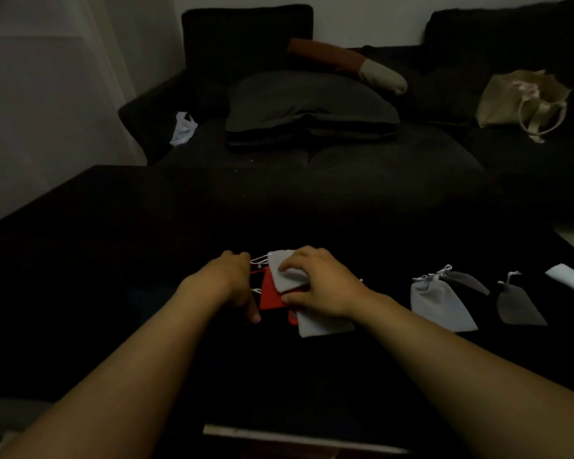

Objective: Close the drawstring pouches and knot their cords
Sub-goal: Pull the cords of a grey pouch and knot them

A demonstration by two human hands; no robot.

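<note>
Dim room, black cloth-covered table [113,260] before a dark sofa [345,154]. Mid-table, near the front edge: small pile of soft grey and red fabric drawstring pouches [287,279], pinned under right hand [318,279], fingers spread. Left hand [236,279] curled at white cords [259,260]; pinch unclear. Light, limp; best gripped by cords.

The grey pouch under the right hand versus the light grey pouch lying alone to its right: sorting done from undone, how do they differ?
The grey pouch lies in a pile over a red pouch, under the right hand. The light grey pouch lies apart, untouched, its neck gathered. Both are pale, with white cords.
</note>
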